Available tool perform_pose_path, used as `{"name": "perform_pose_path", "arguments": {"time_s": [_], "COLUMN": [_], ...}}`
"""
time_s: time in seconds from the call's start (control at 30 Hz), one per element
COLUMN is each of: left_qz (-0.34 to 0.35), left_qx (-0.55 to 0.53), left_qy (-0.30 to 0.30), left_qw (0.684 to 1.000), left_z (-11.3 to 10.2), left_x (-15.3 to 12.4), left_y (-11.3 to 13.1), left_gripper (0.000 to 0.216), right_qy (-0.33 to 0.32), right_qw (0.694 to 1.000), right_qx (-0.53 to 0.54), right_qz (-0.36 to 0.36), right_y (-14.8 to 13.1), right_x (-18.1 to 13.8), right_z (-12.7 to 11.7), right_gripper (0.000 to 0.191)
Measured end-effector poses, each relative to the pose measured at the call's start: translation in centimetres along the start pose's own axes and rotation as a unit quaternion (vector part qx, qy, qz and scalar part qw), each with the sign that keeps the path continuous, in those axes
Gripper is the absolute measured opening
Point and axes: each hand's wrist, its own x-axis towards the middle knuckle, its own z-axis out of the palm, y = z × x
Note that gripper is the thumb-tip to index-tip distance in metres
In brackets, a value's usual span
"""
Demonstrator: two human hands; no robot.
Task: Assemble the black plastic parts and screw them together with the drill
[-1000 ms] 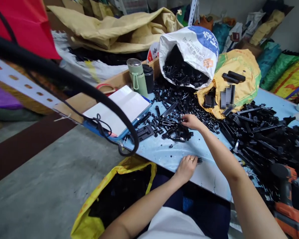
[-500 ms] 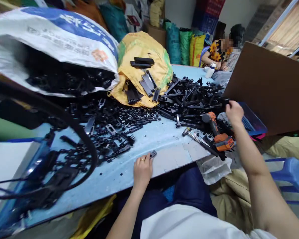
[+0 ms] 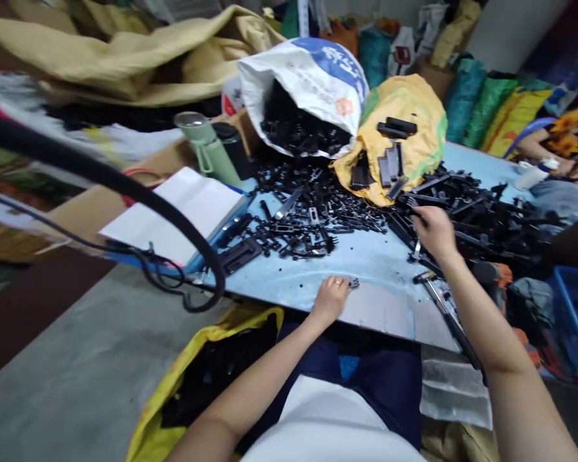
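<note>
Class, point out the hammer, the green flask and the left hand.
Hammer [image 3: 447, 313]: head view, on its handle.
Green flask [image 3: 220, 158]: head view, on its body.
Left hand [image 3: 331, 299]: head view, on its back.

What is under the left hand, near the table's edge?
A small dark part with prongs shows just beyond the left hand. The hand covers the rest of it, so its full shape, and anything else beneath, cannot be seen.

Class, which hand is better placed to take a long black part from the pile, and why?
Probably the right hand: it is at the pile of long black parts. The left hand is farther away, holding a small pronged part.
</note>
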Motion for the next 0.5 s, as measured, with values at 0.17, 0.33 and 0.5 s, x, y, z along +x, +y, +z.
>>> {"name": "perform_pose_path", "arguments": {"time_s": [0.17,0.33,0.5], "left_qz": [-0.007,-0.013,-0.014], "left_qx": [-0.014,-0.008,-0.02], "left_qy": [-0.01,-0.032,-0.035], "left_qw": [1.0,0.999,0.999], "left_z": [0.4,0.6,0.4], "left_x": [0.3,0.6,0.7], "left_y": [0.3,0.6,0.8], "left_gripper": [0.023,0.024,0.023], "right_qy": [-0.163,-0.28,-0.282], "right_qw": [0.965,0.906,0.901], "right_qx": [0.015,-0.071,-0.075], "right_qz": [-0.206,-0.309,-0.32], "right_y": [-14.3,-22.0,-22.3], "right_x": [10.1,14.3,15.5], "right_z": [11.8,17.2,16.9], "right_gripper": [0.035,0.036,0.031]}}
